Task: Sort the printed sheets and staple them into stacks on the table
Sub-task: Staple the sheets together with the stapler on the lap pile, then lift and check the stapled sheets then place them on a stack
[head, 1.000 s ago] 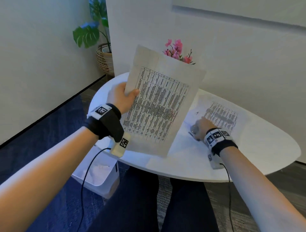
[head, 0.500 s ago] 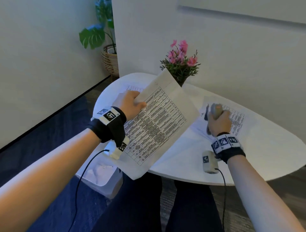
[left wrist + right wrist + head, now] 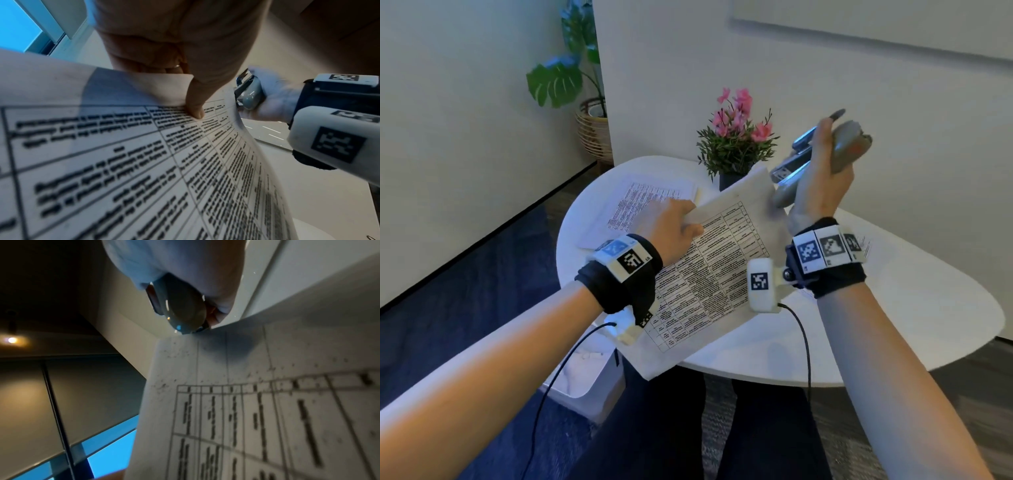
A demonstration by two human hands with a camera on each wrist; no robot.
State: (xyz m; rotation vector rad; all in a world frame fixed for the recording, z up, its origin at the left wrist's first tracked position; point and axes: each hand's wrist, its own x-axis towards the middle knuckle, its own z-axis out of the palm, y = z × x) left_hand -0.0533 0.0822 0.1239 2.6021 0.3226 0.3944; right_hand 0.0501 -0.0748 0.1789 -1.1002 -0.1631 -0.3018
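Observation:
My left hand [image 3: 674, 226] pinches a stack of printed sheets [image 3: 709, 274] by its upper left edge, thumb on top, and holds it tilted above the white table [image 3: 893, 308]. In the left wrist view the thumb [image 3: 195, 104] presses on the printed table of the sheets [image 3: 123, 162]. My right hand [image 3: 822, 185] grips a grey stapler [image 3: 794, 164] raised in the air, its metal mouth right at the stack's far right corner. The right wrist view shows the stapler [image 3: 180, 309] just at the corner of the sheets [image 3: 257, 402]. Another printed sheet [image 3: 640, 205] lies flat on the table's left side.
A small pot of pink flowers [image 3: 736, 140] stands at the table's back edge, just behind the stack. More paper [image 3: 864, 245] lies under my right wrist. A white bin [image 3: 585, 383] sits on the floor left of my knees. A large potted plant [image 3: 571, 85] stands in the corner.
My right hand has lifted the stapler off the paper on the table and brought it up to the stack's far corner. My left hand has lowered and flattened the stack.

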